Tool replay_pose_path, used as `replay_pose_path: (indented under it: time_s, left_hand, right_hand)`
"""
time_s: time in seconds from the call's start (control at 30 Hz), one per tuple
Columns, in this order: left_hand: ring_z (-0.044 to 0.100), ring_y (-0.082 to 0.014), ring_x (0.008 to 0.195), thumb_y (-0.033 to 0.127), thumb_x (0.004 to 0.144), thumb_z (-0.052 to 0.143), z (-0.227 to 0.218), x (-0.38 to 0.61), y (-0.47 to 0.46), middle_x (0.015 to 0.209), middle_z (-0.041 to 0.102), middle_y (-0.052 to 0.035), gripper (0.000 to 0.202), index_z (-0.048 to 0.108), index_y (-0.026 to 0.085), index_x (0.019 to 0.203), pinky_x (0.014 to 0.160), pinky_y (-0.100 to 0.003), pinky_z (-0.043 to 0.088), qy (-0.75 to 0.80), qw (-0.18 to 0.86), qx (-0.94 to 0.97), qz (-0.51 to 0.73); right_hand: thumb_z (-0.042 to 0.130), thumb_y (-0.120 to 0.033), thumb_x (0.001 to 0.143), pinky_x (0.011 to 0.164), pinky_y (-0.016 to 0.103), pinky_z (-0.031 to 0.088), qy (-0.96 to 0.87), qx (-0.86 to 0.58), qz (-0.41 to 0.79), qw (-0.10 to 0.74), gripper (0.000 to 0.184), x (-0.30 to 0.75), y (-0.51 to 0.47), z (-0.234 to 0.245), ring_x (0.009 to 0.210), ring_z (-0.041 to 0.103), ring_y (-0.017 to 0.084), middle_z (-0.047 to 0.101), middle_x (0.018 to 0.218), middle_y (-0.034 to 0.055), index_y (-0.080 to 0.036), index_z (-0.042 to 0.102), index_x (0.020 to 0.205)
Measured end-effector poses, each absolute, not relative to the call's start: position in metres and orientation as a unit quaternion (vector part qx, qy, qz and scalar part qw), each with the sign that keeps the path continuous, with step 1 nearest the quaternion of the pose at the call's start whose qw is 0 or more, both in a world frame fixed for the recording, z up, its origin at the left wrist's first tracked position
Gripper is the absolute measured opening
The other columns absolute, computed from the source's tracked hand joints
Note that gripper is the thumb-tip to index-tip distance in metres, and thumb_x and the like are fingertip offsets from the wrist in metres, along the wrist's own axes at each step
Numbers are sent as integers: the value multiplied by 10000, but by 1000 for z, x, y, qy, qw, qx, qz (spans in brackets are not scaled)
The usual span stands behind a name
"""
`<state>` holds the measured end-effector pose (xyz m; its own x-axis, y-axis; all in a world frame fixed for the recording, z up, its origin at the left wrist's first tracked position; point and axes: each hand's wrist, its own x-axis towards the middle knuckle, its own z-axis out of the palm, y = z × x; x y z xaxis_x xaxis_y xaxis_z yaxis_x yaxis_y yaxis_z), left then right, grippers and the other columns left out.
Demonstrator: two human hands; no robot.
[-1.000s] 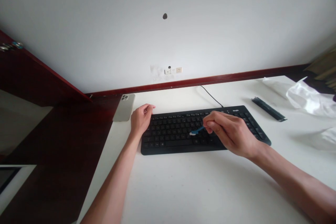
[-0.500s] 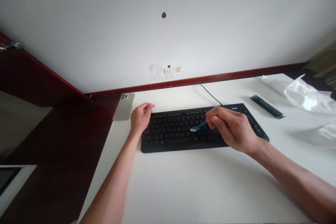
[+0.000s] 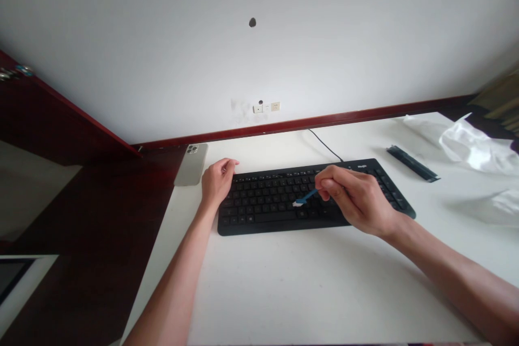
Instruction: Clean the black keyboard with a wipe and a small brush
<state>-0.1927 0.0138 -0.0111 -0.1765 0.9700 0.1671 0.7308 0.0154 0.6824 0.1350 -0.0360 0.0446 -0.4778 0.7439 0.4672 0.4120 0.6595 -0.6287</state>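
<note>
A black wired keyboard (image 3: 267, 205) lies on the white table (image 3: 308, 286). My right hand (image 3: 357, 197) is closed in a pinch on a small blue brush (image 3: 305, 198), whose white tip rests on the keys near the middle of the keyboard. My left hand (image 3: 217, 181) sits at the keyboard's far left corner with its fingers curled loosely, touching the edge and holding nothing that I can see.
A phone (image 3: 191, 164) lies face down at the table's far left corner. A thin black strip (image 3: 412, 163) and crumpled white plastic (image 3: 478, 151) lie at the far right. Dark red furniture (image 3: 81, 211) stands to the left. The keyboard cable (image 3: 324, 145) runs toward the wall.
My right hand and the brush made small moves over the middle keys, with the tip ending slightly left. The left hand has stayed put.
</note>
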Motion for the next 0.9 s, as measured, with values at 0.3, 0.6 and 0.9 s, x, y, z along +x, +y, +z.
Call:
replay_pose_path:
  time_s: [0.3, 0.6, 0.9]
  left_hand:
    - [686, -183, 750, 417, 971, 525, -11, -193, 14, 774, 749, 21, 312, 801, 276, 933, 721, -274, 434, 691, 178, 617, 332]
    - [684, -181, 753, 414, 965, 530, -11, -193, 14, 773, 746, 24, 306, 802, 278, 931, 724, -274, 431, 689, 185, 614, 338]
    - [676, -187, 750, 407, 964, 524, -12, -194, 15, 777, 748, 24, 307, 800, 278, 925, 714, -278, 427, 687, 177, 618, 338]
  right_hand:
    - [445, -250, 1069, 592, 268, 466, -844, -320, 266, 339, 222, 135, -35, 46, 606, 551, 131, 611, 730, -1, -228, 565, 884]
    - [505, -177, 1030, 627, 311, 472, -832, -312, 163, 429, 144, 136, -32, 44, 664, 580, 164, 627, 781, 20, -232, 612, 950]
    - [584, -102, 977, 728, 366, 547, -810, -342, 102, 466, 211, 132, -31, 43, 825, 677, 210, 722, 918, 35, -268, 680, 1067]
